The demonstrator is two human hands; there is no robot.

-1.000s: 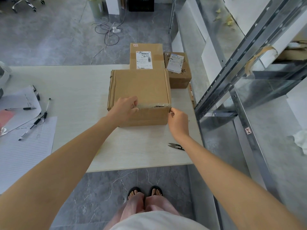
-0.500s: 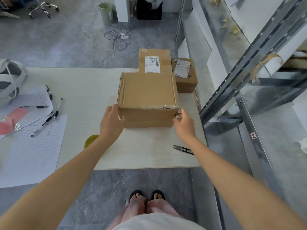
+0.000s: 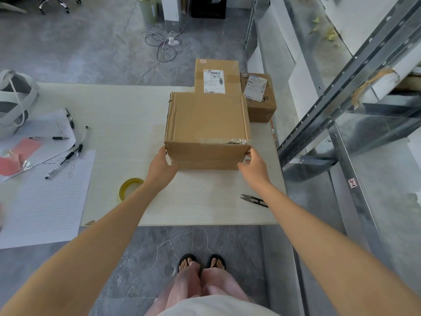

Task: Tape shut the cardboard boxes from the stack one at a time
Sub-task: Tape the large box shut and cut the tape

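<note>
A large brown cardboard box [image 3: 207, 124] stands closed on the pale table [image 3: 127, 124], with clear tape [image 3: 227, 141] along its near top edge. My left hand [image 3: 160, 167] grips the box's near left corner, thumb on the front face. At the near right corner my right hand [image 3: 253, 165] holds on with curled fingers. A yellowish tape roll [image 3: 126, 187] lies on the table, partly hidden by my left forearm. Black snips [image 3: 255, 200] lie below my right wrist.
Two more boxes stand behind: a tall labelled box [image 3: 216, 75] and a small labelled box [image 3: 259, 100]. Papers [image 3: 47, 197] and several pens [image 3: 65, 161] cover the table's left. A metal shelf frame [image 3: 341, 92] stands close on the right. Cables lie on the floor beyond.
My left hand left the taped top edge and dropped to the box's near left corner. My right hand moved from the tape's end to the near right corner. The tape roll came into view.
</note>
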